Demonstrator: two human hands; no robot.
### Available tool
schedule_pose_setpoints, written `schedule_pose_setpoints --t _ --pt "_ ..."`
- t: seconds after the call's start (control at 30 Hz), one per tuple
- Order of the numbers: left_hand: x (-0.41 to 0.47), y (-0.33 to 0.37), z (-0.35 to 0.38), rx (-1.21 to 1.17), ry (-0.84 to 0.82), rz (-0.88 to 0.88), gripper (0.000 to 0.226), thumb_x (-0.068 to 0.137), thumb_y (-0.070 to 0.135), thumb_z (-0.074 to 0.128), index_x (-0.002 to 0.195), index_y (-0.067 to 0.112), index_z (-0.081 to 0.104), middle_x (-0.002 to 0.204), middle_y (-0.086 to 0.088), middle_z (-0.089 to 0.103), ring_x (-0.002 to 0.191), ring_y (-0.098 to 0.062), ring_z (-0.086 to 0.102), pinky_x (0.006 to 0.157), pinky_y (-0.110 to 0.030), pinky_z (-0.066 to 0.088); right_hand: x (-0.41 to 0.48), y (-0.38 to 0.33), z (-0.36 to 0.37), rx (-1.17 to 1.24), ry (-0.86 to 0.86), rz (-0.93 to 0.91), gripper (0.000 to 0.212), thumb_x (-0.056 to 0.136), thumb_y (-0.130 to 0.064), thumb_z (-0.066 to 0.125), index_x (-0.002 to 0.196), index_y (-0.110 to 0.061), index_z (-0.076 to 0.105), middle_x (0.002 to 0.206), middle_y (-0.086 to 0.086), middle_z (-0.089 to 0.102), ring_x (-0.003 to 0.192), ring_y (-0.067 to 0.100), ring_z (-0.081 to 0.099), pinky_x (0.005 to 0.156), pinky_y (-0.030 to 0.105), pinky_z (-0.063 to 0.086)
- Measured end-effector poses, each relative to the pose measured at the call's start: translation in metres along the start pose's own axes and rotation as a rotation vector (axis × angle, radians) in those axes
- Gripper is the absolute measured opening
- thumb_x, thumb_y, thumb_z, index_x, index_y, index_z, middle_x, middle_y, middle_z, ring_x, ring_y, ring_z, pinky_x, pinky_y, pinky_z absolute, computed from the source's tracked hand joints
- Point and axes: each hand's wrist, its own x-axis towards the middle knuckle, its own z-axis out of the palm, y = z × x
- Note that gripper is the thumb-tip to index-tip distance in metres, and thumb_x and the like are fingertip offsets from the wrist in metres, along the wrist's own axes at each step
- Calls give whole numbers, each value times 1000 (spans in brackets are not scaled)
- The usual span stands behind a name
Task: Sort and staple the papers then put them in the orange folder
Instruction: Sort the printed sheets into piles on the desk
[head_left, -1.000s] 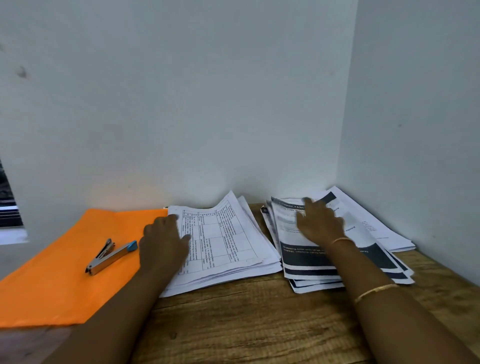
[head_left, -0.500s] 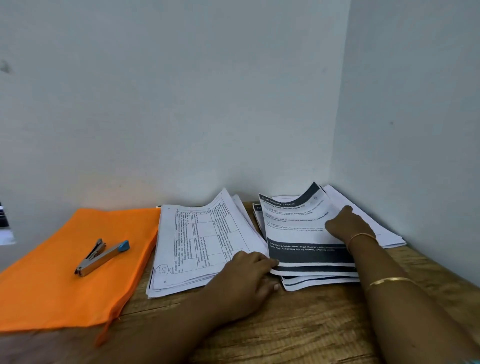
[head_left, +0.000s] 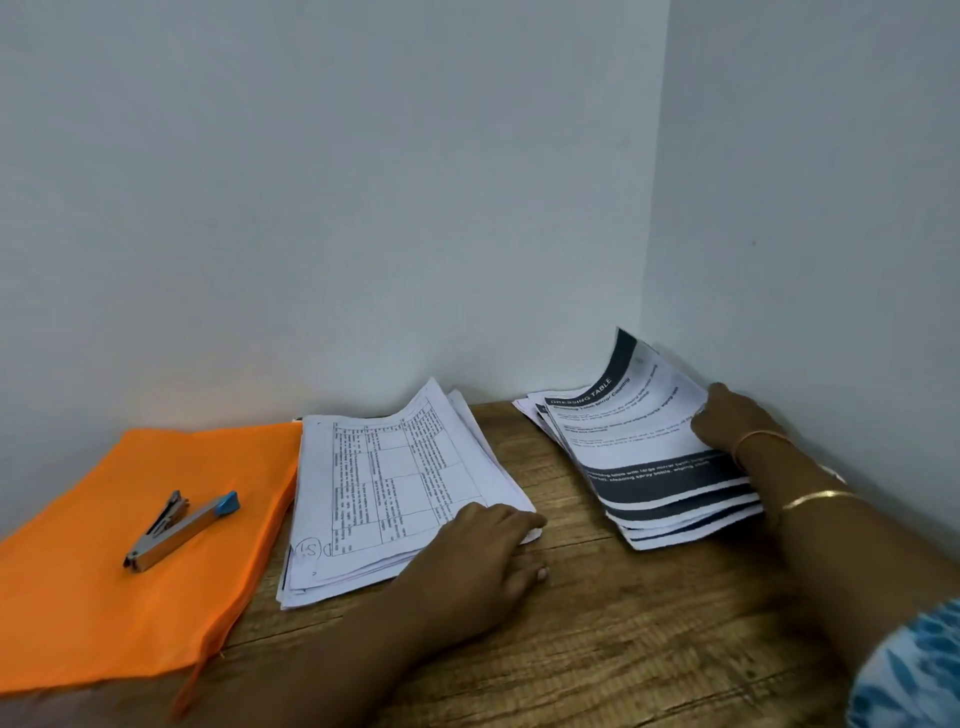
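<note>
Left hand (head_left: 483, 551) lies flat on the corner of the grid-form stack (head_left: 395, 483), likely pinning it. Right hand (head_left: 732, 421) pinches the banded sheets (head_left: 649, 457) at their right edge and curls them up, presumably to sort. Orange folder (head_left: 78, 623) lies at the left of the table (head_left: 597, 649), with the stapler (head_left: 182, 530) on it, within reach.

Single head view, looking forward-down over table (head_left: 597, 649) into wall corner (head_left: 649, 312); close, edges perhaps distorted.

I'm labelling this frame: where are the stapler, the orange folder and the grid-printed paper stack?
stapler (head_left: 179, 535), head view, metal body.
orange folder (head_left: 93, 623), head view, bare front part.
grid-printed paper stack (head_left: 395, 478), head view, top sheet.
</note>
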Motion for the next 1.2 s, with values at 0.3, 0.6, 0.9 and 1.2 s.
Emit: schedule_pose_setpoints --t 0.3,0.6,0.9,1.2 --pt "0 -3 0 11 -8 30 43 95 48 42 135 34 42 138 17 41 122 -3 33 100 -18 29 6 26 -3 -229 -21 -201 52 84 -15 51 133 -8 36 121 21 53 108 38 54 91 41 47" --pt "-1 -5 -5 -22 60 11 40 90 46 53 129 35 50 135 18 42 123 -2 31 93 -13 24 -18 7 9 -505 170 -342 65 84 -17 50 144 -10 26 137 19 38 120 37 44 99 42 42" --pt "-6 -47 -29 95 188 -383 67 74 74 51 130 38 46 147 12 35 134 -16 29 109 -38 28 -77 -114 33 37 -100 -702 35 92 -16 51 127 -9 55 126 13 54 117 29 52 97 34 41" --pt "-13 -90 -23 279 -88 -715 90 75 84 23 147 30 23 157 -7 16 145 -33 1 116 -52 3 -132 -171 61 179 -208 -661 32 89 -21 52 117 -7 54 114 8 59 107 25 55 90 33 46"
